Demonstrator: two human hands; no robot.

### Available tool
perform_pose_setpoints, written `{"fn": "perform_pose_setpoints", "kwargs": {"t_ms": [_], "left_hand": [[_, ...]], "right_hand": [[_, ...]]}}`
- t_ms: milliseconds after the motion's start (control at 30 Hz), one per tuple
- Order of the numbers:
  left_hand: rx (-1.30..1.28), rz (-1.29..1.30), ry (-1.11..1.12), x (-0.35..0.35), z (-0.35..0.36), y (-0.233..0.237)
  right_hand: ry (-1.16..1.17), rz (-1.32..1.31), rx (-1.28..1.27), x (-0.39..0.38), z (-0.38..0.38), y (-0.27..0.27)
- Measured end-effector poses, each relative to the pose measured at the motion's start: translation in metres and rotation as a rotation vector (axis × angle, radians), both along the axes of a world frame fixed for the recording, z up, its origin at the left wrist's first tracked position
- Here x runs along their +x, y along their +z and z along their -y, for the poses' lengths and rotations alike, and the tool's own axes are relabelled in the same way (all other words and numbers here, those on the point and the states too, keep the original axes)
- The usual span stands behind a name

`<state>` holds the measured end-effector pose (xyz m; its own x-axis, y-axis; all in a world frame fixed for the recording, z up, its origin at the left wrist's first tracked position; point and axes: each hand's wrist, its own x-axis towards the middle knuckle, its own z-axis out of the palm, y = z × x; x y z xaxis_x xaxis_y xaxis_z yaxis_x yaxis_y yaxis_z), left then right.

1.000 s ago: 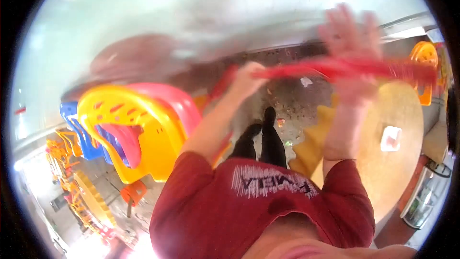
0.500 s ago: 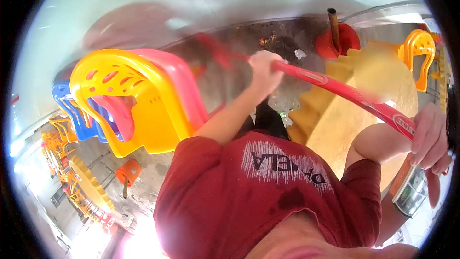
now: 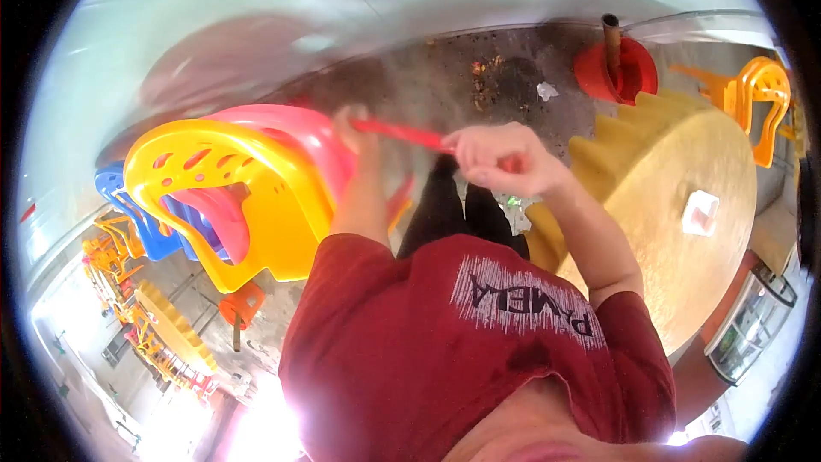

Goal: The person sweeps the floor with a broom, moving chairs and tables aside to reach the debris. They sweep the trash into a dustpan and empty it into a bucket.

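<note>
A red pole (image 3: 402, 133) slants across the middle of the view. My right hand (image 3: 505, 156) is closed round its near end, with a bit of red showing between the fingers. Farther along it, beside the pink chair (image 3: 295, 133), my left hand (image 3: 352, 127) is blurred but wraps the pole. The pole's far end is hidden behind my left hand and the chairs. A yellow chair (image 3: 286, 231) stands against the pink one, just below my left hand.
A round yellow table (image 3: 667, 265) with a wavy edge is on the right. Behind it stand a red bucket (image 3: 633, 68) and a yellow chair (image 3: 761, 85). Litter (image 3: 547, 91) lies on the floor by the wall. Blue chairs (image 3: 128, 205) and an orange bucket (image 3: 242, 304) are at left.
My right hand has swung in from the far right to the middle, bringing the pole's near end along. My left hand has moved left toward the chairs. The view has shifted slightly.
</note>
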<state>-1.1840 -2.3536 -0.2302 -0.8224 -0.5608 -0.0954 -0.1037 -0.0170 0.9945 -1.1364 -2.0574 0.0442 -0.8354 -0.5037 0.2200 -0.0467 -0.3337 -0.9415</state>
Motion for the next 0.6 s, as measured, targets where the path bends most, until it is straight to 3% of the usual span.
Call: {"fn": "perform_pose_setpoints", "kwargs": {"t_ms": [100,200,233,267,400,467,567,600], "left_hand": [[-0.396,-0.089,-0.083,-0.001,-0.025,0.013],[-0.687,0.037,-0.305,0.008,-0.041,0.011],[-0.733,0.084,-0.372,0.013,-0.056,0.033],[-0.75,0.086,-0.43,0.016,-0.074,0.048],[-0.716,-0.028,-0.66,0.02,-0.147,0.107],[-0.642,-0.037,-0.936,0.02,-0.172,0.144],[-0.522,-0.315,-1.033,0.038,-0.204,0.156],[-0.434,-0.387,-0.968,0.047,-0.211,0.163]], "right_hand": [[0.097,-0.154,0.15,-0.003,-0.013,0.023],[-0.015,-0.097,0.208,-0.001,-0.023,0.07],[-0.023,-0.168,0.221,0.0,-0.027,0.084],[-0.033,-0.232,0.23,0.005,-0.032,0.099],[-0.363,-0.094,0.243,0.036,-0.055,0.168],[-0.456,-0.095,0.295,0.053,-0.071,0.197],[-0.386,-0.186,0.221,0.075,-0.099,0.227],[-0.334,-0.194,0.18,0.08,-0.107,0.239]]}}
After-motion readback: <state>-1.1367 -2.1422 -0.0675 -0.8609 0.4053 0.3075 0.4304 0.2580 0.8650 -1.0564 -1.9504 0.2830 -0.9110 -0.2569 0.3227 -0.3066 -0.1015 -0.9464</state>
